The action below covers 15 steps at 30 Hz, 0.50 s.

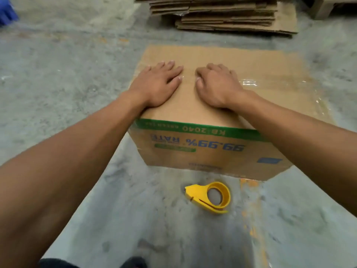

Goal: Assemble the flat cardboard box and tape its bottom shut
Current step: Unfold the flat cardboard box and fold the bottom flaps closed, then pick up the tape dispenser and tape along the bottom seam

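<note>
A brown cardboard box [266, 66] stands upside down on the concrete floor, its printed side with green band and blue "99.99% RATE" lettering facing me. Clear tape [249, 82] shines along the middle seam of its upper face. My left hand [156, 84] lies flat on that face, fingers spread, left of the seam's near end. My right hand [216, 84] presses on the seam with fingers curled under, holding nothing. A yellow tape dispenser [209, 196] lies on the floor in front of the box, apart from both hands.
A stack of flat cardboard sheets [228, 14] lies on the floor behind the box. Something blue [6, 12] shows at the top left corner. My dark shoes [133, 263] are at the bottom edge. Orange paint marks [251, 225] run along the floor.
</note>
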### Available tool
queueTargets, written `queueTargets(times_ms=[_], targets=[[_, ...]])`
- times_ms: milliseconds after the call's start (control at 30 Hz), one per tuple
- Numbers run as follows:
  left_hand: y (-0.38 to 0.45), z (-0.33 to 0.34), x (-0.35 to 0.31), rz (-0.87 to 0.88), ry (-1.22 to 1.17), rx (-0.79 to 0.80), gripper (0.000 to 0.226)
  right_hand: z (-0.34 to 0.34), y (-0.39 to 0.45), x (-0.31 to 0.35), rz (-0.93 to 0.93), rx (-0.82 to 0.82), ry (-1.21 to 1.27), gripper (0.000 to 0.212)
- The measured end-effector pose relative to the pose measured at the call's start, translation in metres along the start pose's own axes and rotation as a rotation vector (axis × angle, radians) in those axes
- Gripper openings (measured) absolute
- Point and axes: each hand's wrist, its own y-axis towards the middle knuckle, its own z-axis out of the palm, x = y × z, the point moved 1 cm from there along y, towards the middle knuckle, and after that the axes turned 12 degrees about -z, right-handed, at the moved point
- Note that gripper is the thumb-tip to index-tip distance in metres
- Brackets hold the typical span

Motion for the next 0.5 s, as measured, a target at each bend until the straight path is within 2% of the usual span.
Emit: queueTargets(times_ms=[67,167,267,333,367,433,500], targets=[[-0.002,-0.001,-0.006,-0.044,0.01,-0.062,0.054,-0.003,-0.012,0.01,-0.058,0.008,0.019,0.052],[-0.007,-0.003,-0.013,-0.053,0.031,-0.092,0.052,0.0,-0.044,0.032,-0.219,-0.082,-0.028,0.048],[-0.011,-0.003,-0.01,-0.039,0.015,-0.098,0.052,0.002,-0.078,0.056,-0.507,-0.244,-0.114,0.037],[-0.013,-0.003,-0.008,-0.033,0.006,-0.11,0.052,0.006,-0.1,0.07,-0.78,-0.327,-0.125,0.031],[-0.014,-0.003,-0.008,-0.034,0.0,-0.11,0.052,0.013,-0.113,0.077,-0.913,-0.316,-0.11,0.031],[-0.016,-0.003,-0.007,-0.045,-0.025,-0.094,0.053,0.035,-0.142,0.09,-1.065,-0.165,-0.024,0.032],[-0.016,-0.004,-0.006,-0.056,-0.04,-0.088,0.053,0.072,-0.17,0.093,-0.997,0.072,0.059,0.036]])
